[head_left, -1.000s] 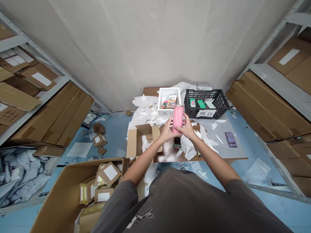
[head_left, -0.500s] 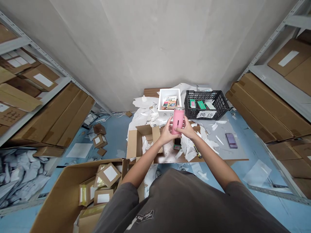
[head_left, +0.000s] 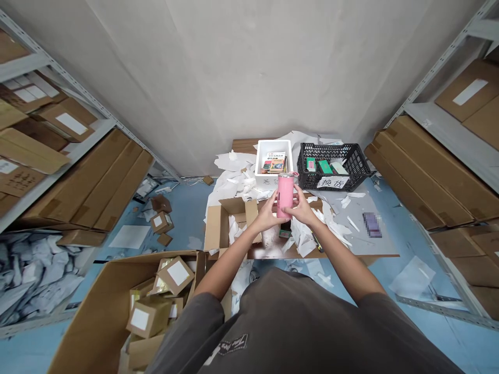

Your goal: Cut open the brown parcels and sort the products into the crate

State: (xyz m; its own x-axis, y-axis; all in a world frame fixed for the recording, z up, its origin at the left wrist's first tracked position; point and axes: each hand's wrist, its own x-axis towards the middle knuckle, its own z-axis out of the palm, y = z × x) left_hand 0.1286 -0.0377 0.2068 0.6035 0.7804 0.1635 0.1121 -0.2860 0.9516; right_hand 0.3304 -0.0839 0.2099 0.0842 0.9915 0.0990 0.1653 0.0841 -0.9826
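Note:
Upright above the table, a pink tumbler [head_left: 286, 193] with a silvery rim and a pink loop at the top is held between both hands. My left hand [head_left: 267, 216] is closed around its left side. On the lower right, my right hand [head_left: 303, 209] grips it, with the thumb across the front. A dark mark shows at the tumbler's left edge. Below and to the left stands an open cardboard box [head_left: 213, 228] with white paper inside. Crumpled white paper [head_left: 303, 236] lies under my right forearm, beside a partly hidden green item [head_left: 285, 234].
Behind the tumbler are a white bin [head_left: 262, 167] of booklets and a black crate [head_left: 353, 179] with green boxes. A purple pixelated object [head_left: 372, 225] lies on the table's right. At lower left, a large carton [head_left: 91, 311] holds small boxes. Loaded shelves [head_left: 432, 114] flank both sides.
The tumbler has turned in my hands, so its dark mark has shifted from the front to the left edge. Small boxes in the large carton have shifted position.

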